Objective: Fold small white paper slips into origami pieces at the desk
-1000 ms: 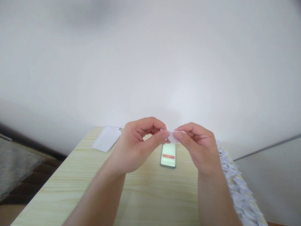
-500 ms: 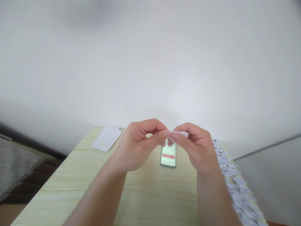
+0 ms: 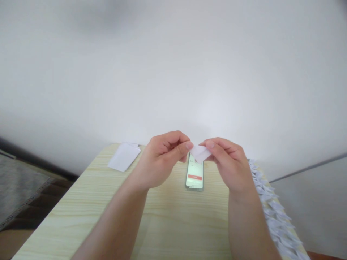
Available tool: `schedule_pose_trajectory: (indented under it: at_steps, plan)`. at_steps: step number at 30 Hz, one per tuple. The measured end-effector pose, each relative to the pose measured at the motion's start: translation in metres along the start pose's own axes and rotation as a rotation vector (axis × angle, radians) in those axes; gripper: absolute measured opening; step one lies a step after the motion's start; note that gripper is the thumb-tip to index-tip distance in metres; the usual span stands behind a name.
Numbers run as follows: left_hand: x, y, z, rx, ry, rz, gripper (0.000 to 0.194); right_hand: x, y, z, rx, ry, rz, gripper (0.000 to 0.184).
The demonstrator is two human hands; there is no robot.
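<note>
Both my hands hold one small folded piece of white paper (image 3: pixel 200 153) in the air above the table. My left hand (image 3: pixel 159 160) pinches its left end between thumb and forefinger. My right hand (image 3: pixel 229 162) pinches its right side, fingers curled. Directly below the paper a phone (image 3: pixel 194 176) lies flat with its screen lit, showing a red bar.
The light wooden table (image 3: pixel 168 220) stands against a white wall. A small stack of white paper sheets (image 3: pixel 124 157) lies at its far left corner. Several folded white paper pieces (image 3: pixel 273 213) run in a row along the right edge. Floor shows at left.
My hands rose slightly and the folded paper has opened out a little between my fingertips, showing more of its flat face. The phone and sheets stay put.
</note>
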State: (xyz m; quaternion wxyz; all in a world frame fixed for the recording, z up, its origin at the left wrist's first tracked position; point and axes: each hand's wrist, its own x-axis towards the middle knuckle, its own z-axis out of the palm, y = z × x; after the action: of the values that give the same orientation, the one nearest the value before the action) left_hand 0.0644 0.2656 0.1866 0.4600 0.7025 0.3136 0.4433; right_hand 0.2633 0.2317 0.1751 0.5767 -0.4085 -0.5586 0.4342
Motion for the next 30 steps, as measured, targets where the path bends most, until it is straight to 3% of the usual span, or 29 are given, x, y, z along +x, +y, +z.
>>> schedule_pose_trajectory:
  at_steps: [6, 15, 30]
  plan:
    - [-0.001, -0.003, 0.000, 0.117, 0.097, 0.011, 0.027, -0.002, 0.002, 0.001, -0.229, 0.111, -0.149, 0.012]
    - [-0.002, -0.008, 0.009, 0.416, 0.255, 0.070, 0.021, 0.001, 0.003, 0.006, -0.664, 0.154, -0.388, 0.028]
    - [0.000, -0.014, 0.012, 0.587, 0.370, 0.122, 0.018, 0.001, 0.008, 0.009, -0.764, 0.140, -0.435, 0.037]
